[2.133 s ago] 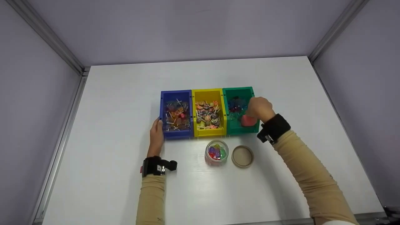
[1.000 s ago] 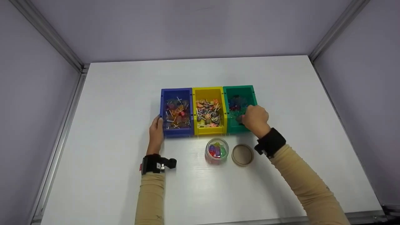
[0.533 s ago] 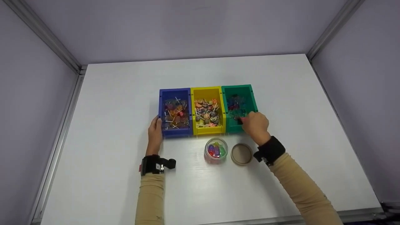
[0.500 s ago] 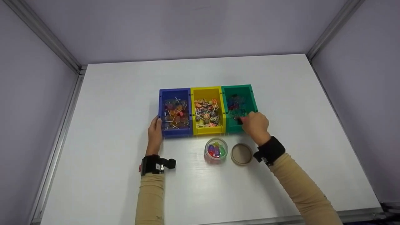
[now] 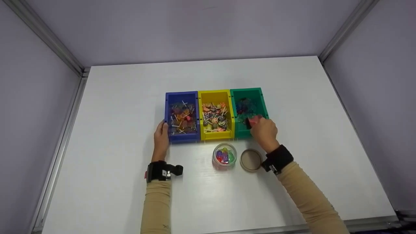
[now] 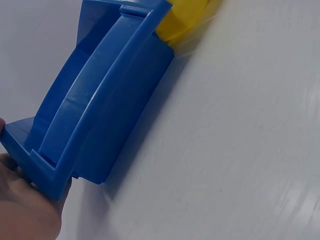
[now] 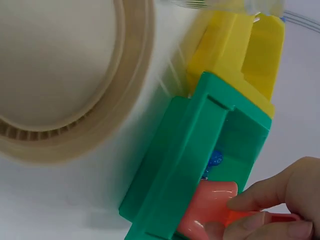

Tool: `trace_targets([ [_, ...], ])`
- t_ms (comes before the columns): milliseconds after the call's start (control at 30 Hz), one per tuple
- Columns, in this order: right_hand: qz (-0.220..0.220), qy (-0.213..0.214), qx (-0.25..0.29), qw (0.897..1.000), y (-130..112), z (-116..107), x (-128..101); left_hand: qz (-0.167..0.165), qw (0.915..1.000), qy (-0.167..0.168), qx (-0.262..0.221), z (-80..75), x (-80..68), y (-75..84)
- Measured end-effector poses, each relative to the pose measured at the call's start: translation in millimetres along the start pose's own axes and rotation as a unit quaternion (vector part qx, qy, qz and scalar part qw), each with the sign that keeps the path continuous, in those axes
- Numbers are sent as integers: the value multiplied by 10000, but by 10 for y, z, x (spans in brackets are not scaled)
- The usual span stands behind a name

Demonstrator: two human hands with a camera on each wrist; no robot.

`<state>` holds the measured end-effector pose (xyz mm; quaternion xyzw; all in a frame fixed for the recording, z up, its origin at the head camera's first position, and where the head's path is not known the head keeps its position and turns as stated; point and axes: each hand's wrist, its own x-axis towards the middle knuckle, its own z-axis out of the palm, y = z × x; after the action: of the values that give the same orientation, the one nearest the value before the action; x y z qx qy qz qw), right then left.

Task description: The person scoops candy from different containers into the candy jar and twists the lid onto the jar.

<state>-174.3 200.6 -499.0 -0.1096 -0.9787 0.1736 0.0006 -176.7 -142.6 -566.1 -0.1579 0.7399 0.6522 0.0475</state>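
My right hand point(image 5: 265, 131) pinches the short handle of a pink scoop point(image 7: 212, 197), whose bowl is inside the green bin point(image 7: 165, 160). Clear coloured pieces point(image 5: 243, 107) lie in that bin, a blue one showing in the right wrist view; what the scoop carries is unclear. At the far side of the row, my left hand point(image 5: 161, 138) grips the outer wall of the blue bin point(image 6: 110, 95), near its front corner. Between these two bins stands the yellow bin point(image 5: 217, 136). Small lollipops point(image 5: 215, 117) fill its floor, and clear candies on sticks point(image 5: 183, 118) fill the blue one.
In front of the bins stands an open clear jar point(image 5: 225, 155) with several coloured pieces inside. A round beige lid point(image 5: 251, 160) lies beside it, just below my right wrist. Walls enclose the white table point(image 5: 113, 130) at the back and sides.
My right hand has moved down toward the green bin's front, then slightly forward again, with the scoop turning and showing more pink. My left hand stays on the blue bin.
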Motion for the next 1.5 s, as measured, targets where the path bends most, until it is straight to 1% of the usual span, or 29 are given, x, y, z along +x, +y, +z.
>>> trace_targets([
  [200,-75,390,151,9991,34,104,14,22,10000,14,37,-2,-1,1],
  [333,-18,503,252,9984,47,170,31,33,9999,21,98,-3,-1,2],
  [467,51,476,347,9983,38,210,60,-6,9999,25,155,-4,-7,9],
  [633,167,388,443,9981,27,188,66,-30,9999,28,100,-8,-10,14],
  [933,117,261,403,9988,38,164,51,27,9999,87,75,-9,6,-8],
  [1167,-23,295,370,9989,52,205,126,26,9999,110,103,-2,-5,1],
  [1300,-42,309,347,9989,58,256,169,24,10000,48,51,-6,10,-6],
  [1500,-98,441,380,9983,90,321,213,-57,9999,57,118,2,5,5],
])
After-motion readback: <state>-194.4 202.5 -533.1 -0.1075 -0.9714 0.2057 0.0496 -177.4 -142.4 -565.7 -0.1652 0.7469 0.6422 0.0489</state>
